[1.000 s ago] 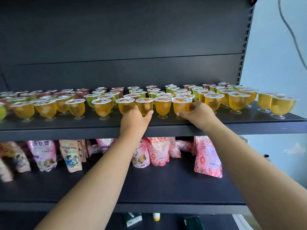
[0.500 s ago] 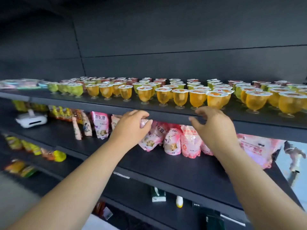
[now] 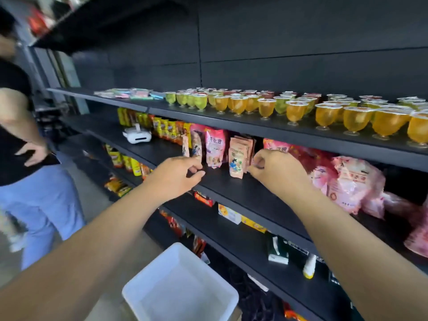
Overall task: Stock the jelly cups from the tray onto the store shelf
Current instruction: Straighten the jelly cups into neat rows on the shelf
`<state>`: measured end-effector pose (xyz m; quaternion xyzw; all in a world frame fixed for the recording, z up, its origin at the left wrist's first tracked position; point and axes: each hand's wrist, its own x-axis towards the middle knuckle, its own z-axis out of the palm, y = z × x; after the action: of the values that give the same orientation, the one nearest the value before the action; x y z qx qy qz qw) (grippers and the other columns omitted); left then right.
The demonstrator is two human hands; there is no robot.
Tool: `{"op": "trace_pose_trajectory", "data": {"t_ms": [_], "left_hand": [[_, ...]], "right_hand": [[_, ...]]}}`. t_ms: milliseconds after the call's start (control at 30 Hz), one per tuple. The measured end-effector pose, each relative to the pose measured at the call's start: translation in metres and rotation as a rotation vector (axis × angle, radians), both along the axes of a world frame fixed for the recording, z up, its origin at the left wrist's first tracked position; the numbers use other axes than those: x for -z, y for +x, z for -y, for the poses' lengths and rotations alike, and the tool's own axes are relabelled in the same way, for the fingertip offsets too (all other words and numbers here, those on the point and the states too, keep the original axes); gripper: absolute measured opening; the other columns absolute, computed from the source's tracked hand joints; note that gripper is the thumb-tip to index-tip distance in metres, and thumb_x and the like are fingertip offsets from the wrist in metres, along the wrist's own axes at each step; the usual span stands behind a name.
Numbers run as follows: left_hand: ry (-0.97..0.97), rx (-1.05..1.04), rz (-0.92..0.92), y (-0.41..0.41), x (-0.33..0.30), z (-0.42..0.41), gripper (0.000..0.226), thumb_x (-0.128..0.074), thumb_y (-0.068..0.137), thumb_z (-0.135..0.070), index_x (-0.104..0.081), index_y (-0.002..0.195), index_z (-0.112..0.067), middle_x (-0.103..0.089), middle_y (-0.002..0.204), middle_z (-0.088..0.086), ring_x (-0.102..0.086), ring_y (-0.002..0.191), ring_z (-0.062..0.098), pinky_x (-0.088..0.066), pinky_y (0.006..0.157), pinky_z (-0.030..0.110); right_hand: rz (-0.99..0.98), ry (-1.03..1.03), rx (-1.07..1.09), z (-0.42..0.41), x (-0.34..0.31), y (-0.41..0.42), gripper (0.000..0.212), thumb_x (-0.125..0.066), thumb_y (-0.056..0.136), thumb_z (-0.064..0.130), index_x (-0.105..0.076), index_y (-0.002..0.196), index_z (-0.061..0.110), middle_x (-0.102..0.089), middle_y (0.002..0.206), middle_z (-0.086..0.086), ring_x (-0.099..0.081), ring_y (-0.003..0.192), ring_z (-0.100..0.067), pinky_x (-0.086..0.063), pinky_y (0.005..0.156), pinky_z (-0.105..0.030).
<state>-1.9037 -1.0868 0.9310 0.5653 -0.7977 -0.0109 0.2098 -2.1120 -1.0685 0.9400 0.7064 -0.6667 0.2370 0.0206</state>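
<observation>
Several rows of jelly cups, yellow, green and a few red, stand on the upper dark shelf. A white tray sits low in front of the shelving, and I see nothing in it. My left hand hangs in the air in front of the shelf below the cups, fingers loosely curled, holding nothing. My right hand is level with it to the right, fingers also loosely curled and holding nothing, just in front of the snack pouches.
Pink and orange snack pouches stand on the shelf under the cups, beside a white device. Lower shelves carry more packets and a small bottle. A person in a black top and light trousers stands at the left.
Both hands have let go of the cups on the upper shelf and dropped down below it. The view has swung left and down, bringing the white tray and the person into sight.
</observation>
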Motion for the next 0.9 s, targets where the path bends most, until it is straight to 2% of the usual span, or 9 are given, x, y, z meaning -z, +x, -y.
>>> {"op": "trace_pose_trajectory", "data": {"t_ms": [133, 233, 333, 400, 467, 567, 767, 900], "left_hand": [[0.000, -0.057, 0.014, 0.075, -0.006, 0.002, 0.031, -0.050, 0.093, -0.034, -0.059, 0.118, -0.019, -0.064, 0.111, -0.006, -0.051, 0.088, 0.006, -0.035, 0.077, 0.018], [-0.019, -0.060, 0.019, 0.137, -0.008, 0.008, 0.032, -0.050, 0.093, -0.034, -0.059, 0.118, -0.018, -0.066, 0.112, -0.006, -0.057, 0.097, 0.009, -0.036, 0.080, 0.018], [-0.020, -0.029, 0.033, 0.191, -0.008, 0.017, 0.032, -0.050, 0.093, -0.034, -0.060, 0.118, -0.017, -0.066, 0.112, -0.007, -0.054, 0.090, 0.006, -0.033, 0.074, 0.014], [-0.018, -0.001, 0.032, 0.221, -0.007, 0.026, 0.032, -0.051, 0.092, -0.035, -0.060, 0.117, -0.017, -0.066, 0.112, -0.006, -0.057, 0.098, 0.007, -0.033, 0.075, 0.012], [-0.004, 0.029, 0.030, 0.243, -0.008, 0.036, 0.032, -0.051, 0.092, -0.035, -0.061, 0.116, -0.018, -0.066, 0.111, -0.006, -0.057, 0.104, 0.007, -0.035, 0.077, 0.014], [0.021, 0.073, 0.034, 0.266, -0.011, 0.054, 0.031, -0.051, 0.092, -0.037, -0.061, 0.115, -0.019, -0.067, 0.105, -0.008, -0.058, 0.102, 0.009, -0.037, 0.078, 0.017], [0.005, 0.140, 0.027, 0.291, -0.018, 0.111, 0.029, -0.050, 0.092, -0.035, -0.062, 0.113, -0.019, -0.066, 0.108, -0.007, -0.058, 0.101, 0.008, -0.040, 0.081, 0.018], [0.051, 0.181, 0.049, 0.300, -0.018, 0.169, 0.028, -0.049, 0.093, -0.036, -0.061, 0.113, -0.021, -0.064, 0.106, -0.010, -0.053, 0.094, 0.002, -0.040, 0.079, 0.018]], "right_hand": [[-0.016, 0.037, -0.050, 0.011, 0.002, 0.075, 0.029, -0.053, 0.090, 0.038, -0.059, 0.110, 0.017, -0.063, 0.111, -0.006, -0.057, 0.104, -0.026, -0.044, 0.077, -0.030], [0.006, 0.032, -0.059, 0.022, 0.005, 0.137, 0.030, -0.053, 0.089, 0.039, -0.060, 0.109, 0.017, -0.064, 0.111, -0.005, -0.058, 0.104, -0.026, -0.046, 0.081, -0.031], [0.040, 0.034, -0.041, 0.032, 0.004, 0.189, 0.031, -0.054, 0.090, 0.038, -0.061, 0.110, 0.015, -0.064, 0.112, -0.006, -0.057, 0.105, -0.027, -0.046, 0.083, -0.031], [0.065, 0.033, -0.017, 0.038, 0.003, 0.217, 0.031, -0.054, 0.089, 0.037, -0.061, 0.108, 0.013, -0.065, 0.110, -0.007, -0.058, 0.104, -0.027, -0.047, 0.086, -0.033], [0.092, 0.033, 0.009, 0.045, 0.001, 0.236, 0.031, -0.055, 0.089, 0.037, -0.062, 0.105, 0.012, -0.065, 0.108, -0.007, -0.058, 0.103, -0.026, -0.048, 0.087, -0.035], [0.079, 0.063, 0.051, 0.056, -0.004, 0.258, 0.030, -0.055, 0.089, 0.037, -0.062, 0.106, 0.013, -0.065, 0.109, -0.006, -0.058, 0.103, -0.026, -0.048, 0.088, -0.035], [0.007, 0.044, 0.143, 0.101, -0.019, 0.280, 0.032, -0.052, 0.091, 0.036, -0.060, 0.113, 0.014, -0.064, 0.114, -0.006, -0.059, 0.104, -0.025, -0.046, 0.082, -0.031], [0.006, 0.048, 0.185, 0.153, -0.017, 0.293, 0.035, -0.050, 0.092, 0.037, -0.062, 0.112, 0.011, -0.065, 0.110, -0.007, -0.059, 0.100, -0.025, -0.042, 0.063, -0.026]]}}
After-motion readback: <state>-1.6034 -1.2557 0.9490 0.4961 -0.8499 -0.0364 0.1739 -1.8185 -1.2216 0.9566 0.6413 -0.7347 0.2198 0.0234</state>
